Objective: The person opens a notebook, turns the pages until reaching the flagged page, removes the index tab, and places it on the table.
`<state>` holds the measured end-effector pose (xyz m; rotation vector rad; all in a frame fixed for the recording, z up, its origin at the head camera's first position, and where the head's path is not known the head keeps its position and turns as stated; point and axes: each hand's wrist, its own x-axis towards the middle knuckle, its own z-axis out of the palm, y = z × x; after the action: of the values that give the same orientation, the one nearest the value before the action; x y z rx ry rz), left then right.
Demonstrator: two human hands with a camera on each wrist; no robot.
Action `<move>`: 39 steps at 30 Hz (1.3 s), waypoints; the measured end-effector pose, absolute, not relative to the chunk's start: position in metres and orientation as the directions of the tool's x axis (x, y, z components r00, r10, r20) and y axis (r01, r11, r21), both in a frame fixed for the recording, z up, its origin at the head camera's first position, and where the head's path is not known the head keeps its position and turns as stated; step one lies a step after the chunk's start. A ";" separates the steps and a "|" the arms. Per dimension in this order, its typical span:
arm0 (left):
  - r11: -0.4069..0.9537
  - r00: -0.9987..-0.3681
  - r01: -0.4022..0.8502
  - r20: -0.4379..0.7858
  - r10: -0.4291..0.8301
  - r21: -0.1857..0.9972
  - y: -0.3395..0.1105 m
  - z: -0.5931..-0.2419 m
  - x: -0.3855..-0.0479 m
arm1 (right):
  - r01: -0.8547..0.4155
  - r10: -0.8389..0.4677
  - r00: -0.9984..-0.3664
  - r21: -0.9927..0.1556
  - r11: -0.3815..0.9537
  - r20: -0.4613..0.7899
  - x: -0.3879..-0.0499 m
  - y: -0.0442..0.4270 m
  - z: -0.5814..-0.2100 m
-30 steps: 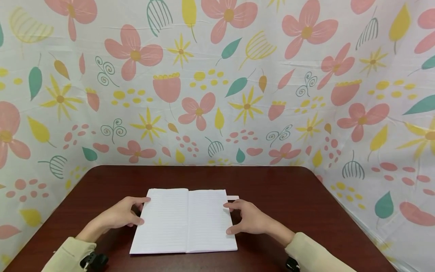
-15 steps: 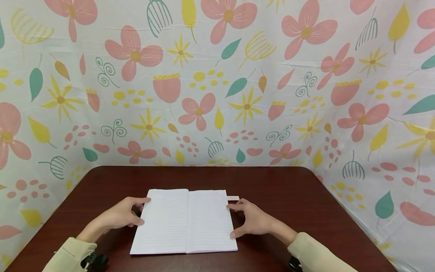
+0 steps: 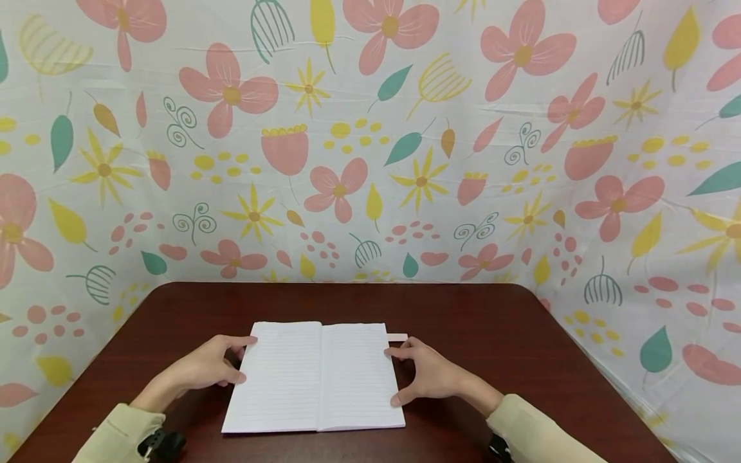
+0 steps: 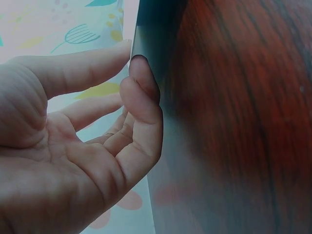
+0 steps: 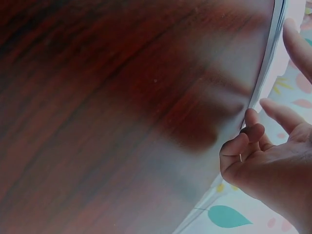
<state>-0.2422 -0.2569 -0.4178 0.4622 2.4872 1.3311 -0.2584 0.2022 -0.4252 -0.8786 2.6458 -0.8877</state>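
Observation:
An open notebook (image 3: 289,379) with white lined pages lies on the dark table, its spine fold running down the middle. At its left edge my left hand (image 3: 207,363) pinches the pages, thumb and index finger on top. In the left wrist view the other fingers (image 4: 141,105) curl against the underside of that edge. My right hand (image 3: 431,372) holds the right edge, its thumb low and its index finger higher up. Curled fingers (image 5: 236,146) meet the edge from below in the right wrist view. A pale strip (image 3: 397,337) sticks out beyond the right page.
The reddish-brown wooden table (image 3: 492,321) spreads around the notebook on all sides. A white curtain (image 3: 370,161) printed with flowers and leaves hangs behind and along both sides of it. Dark wrist straps (image 3: 162,444) show at the beige sleeves (image 3: 118,434).
My right hand has slid slightly to the right, its thumb and index finger drawing back from the page toward its edge. The left hand and the notebook look unmoved.

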 end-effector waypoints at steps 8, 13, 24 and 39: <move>0.535 -0.910 0.142 -0.103 0.402 0.833 -0.256 -0.418 -0.242 | -0.470 -0.592 -0.805 -0.587 0.659 -0.020 -0.259 0.201 -0.430; 0.539 -0.912 0.138 -0.105 0.396 0.831 -0.255 -0.417 -0.241 | -0.474 -0.594 -0.804 -0.590 0.654 -0.012 -0.259 0.201 -0.431; 0.532 -0.910 0.145 -0.100 0.403 0.834 -0.255 -0.417 -0.241 | -0.486 -0.591 -0.806 -0.579 0.654 0.009 -0.258 0.198 -0.430; 0.534 -0.909 0.148 -0.098 0.405 0.832 -0.255 -0.415 -0.242 | -0.474 -0.593 -0.805 -0.600 0.644 -0.001 -0.257 0.191 -0.428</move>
<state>-0.2415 -0.2555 -0.4152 0.4620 2.4965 1.3143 -0.2569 0.1906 -0.4280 -0.8755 2.6654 -0.8880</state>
